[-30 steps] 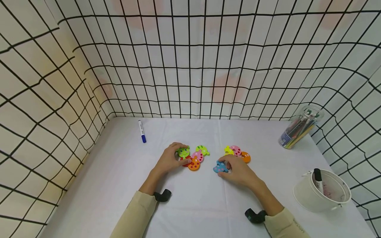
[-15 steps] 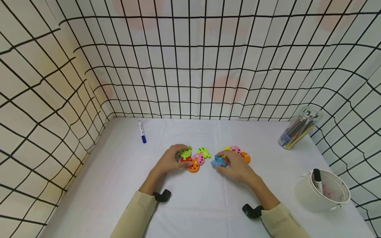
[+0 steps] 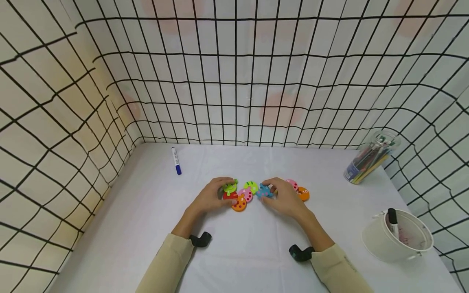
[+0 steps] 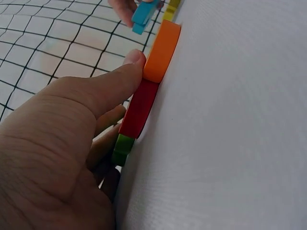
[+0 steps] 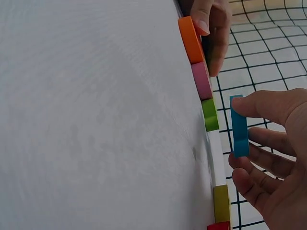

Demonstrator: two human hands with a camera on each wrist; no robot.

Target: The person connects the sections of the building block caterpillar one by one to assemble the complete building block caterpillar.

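Observation:
My left hand (image 3: 210, 197) holds the near end of a caterpillar puzzle row, thumb at the seam between the red piece (image 4: 140, 108) and the spotted orange piece (image 4: 163, 50), fingers round behind the smiling green head (image 3: 230, 187). A spotted pink piece (image 3: 246, 194) and a striped green piece (image 3: 251, 186) carry the row to the right. My right hand (image 3: 287, 199) pinches a blue puzzle piece (image 5: 240, 127) between thumb and fingers. It is raised off the table, near the striped green piece's free end.
Right of my right hand lie more pieces: a pink one (image 3: 292, 184), an orange one (image 3: 303, 193), a yellow one (image 5: 221, 203). A blue-capped marker (image 3: 176, 161) lies back left. A pencil jar (image 3: 370, 158) and a white bucket (image 3: 381, 242) stand right. Black wire mesh surrounds the table.
My right hand has carried the blue piece left and slightly away from me, up to the row's green end. The left hand stays on the row, which has shifted very slightly right.

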